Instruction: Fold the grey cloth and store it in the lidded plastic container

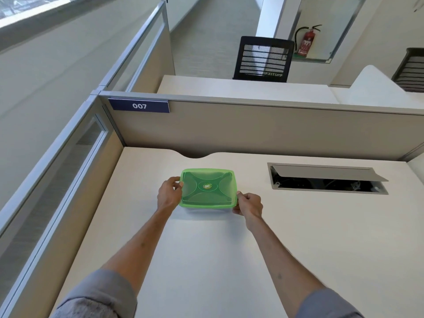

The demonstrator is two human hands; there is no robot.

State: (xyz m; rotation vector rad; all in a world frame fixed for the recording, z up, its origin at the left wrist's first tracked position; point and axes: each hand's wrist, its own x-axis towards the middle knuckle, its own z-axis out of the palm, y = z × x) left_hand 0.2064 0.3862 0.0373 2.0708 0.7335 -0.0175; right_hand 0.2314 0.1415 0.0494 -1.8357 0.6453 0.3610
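While we look down at the desk (206,260), the lidded plastic container (208,188) sits near its far-middle, w/ the green lid (207,177) on top & seated flat; the clear base shows only as a thin strip under the lid's near edge, so we can't tell what's inside; the grey cloth isn't anywhere we can see. Our left hand (169,193) is at the container's left side, fingers curled & pinched on the lid's left rim, thumb near the far-left corner; our right hand (249,204) is at the near-right corner, fingers bent & clamped on the rim there, thumb on top. Both forearms reach fwd from grey sleeves (98,294) at the bottom of view. A round logo (207,186) marks the lid's centre. To the right, well apart from the container, a cable hatch (328,179) is set in the desk w/ its flap tilted up. Behind, the partition (252,129) carries a blue tag reading 007 (139,106); beyond it stands a black mesh chair (263,59), & a red extinguisher (306,42) sits in a wall recess.
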